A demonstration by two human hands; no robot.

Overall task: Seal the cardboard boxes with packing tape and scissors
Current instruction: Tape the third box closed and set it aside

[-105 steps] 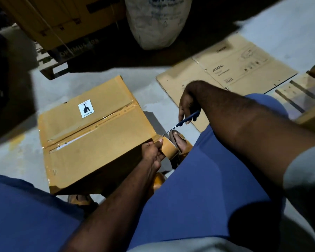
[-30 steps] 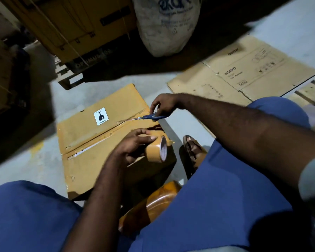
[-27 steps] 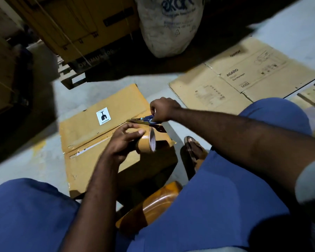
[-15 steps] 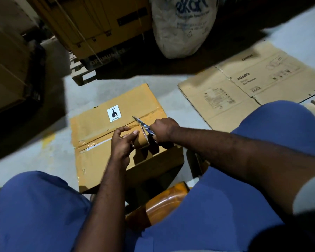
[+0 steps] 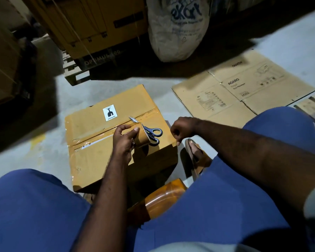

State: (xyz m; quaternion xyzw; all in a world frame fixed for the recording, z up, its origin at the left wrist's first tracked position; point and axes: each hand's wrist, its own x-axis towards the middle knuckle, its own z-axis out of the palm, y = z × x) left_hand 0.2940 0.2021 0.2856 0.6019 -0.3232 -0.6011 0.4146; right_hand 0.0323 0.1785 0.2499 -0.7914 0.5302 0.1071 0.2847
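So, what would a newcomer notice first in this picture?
The brown cardboard box with a white fragile sticker sits on the grey floor in the centre. Over its top, the left hand grips a brown tape roll, and grey-blue-handled metal scissors lie beside it.

Left forearm (image 5: pixel 105 188) rises from bottom centre of frame. Left hand (image 5: pixel 124 142) sits at centre, palm turned right, thumb and fingers curled round the tape roll (image 5: pixel 144 138). Right forearm (image 5: pixel 244 148) comes in from the right edge, angled up and leftward; right hand (image 5: pixel 182 127), just right of centre, is knuckles-up with fingers curled under, nothing visibly held, and clear of the left hand.
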